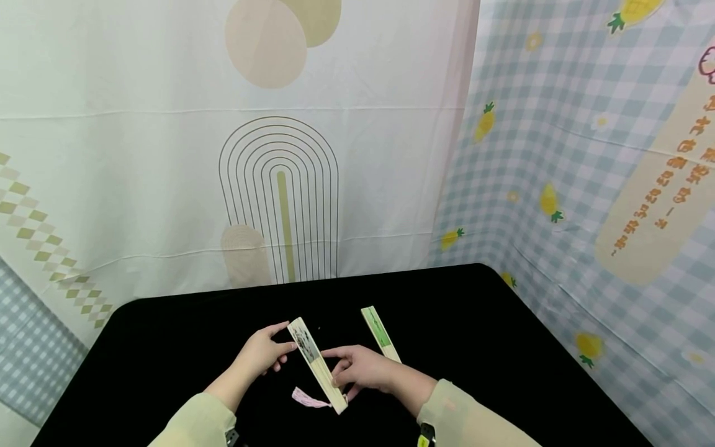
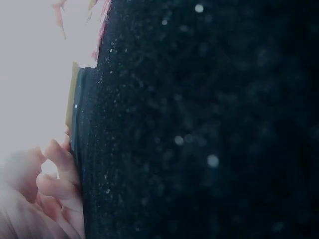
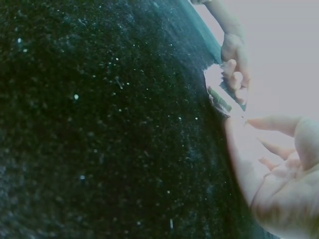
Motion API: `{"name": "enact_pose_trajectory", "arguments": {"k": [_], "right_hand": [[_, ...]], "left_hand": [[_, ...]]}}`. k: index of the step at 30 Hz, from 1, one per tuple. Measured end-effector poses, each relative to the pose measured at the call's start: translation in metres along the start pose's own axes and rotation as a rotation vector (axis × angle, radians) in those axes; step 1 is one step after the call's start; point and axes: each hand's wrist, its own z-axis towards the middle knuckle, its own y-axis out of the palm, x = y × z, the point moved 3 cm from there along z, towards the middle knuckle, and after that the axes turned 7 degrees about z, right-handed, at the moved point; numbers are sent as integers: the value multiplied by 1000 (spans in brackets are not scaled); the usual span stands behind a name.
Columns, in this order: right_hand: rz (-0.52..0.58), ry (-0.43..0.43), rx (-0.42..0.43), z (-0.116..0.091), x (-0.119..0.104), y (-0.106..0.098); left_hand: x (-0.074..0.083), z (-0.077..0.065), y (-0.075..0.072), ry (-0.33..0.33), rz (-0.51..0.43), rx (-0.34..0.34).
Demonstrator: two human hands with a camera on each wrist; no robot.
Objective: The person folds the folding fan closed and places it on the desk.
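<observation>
A folded hand fan with a dark painted picture on its upper part slants between the two hands. My left hand holds its upper left edge, index finger at the top end and thumb on the side. With thumb and fingers, my right hand grips the fan's lower right side. From the lower end a pink tassel trails to the left. In the left wrist view the left hand shows at the washed-out left edge; in the right wrist view the right hand is similarly overexposed.
A second folded fan, with a green panel, lies behind the right hand, which hides its lower end. Both rest over a black-covered table. A white patterned curtain hangs behind it, a blue checked one at the right.
</observation>
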Motion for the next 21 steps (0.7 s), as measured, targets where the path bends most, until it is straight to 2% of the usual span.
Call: {"name": "enact_pose_trajectory", "arguments": {"k": [13, 21], "right_hand": [[-145, 12, 22, 1, -7, 2], [-304, 15, 65, -1, -12, 2]], "left_hand": [[1, 2, 2, -5, 48, 2], [2, 2, 1, -8, 65, 7]]}}
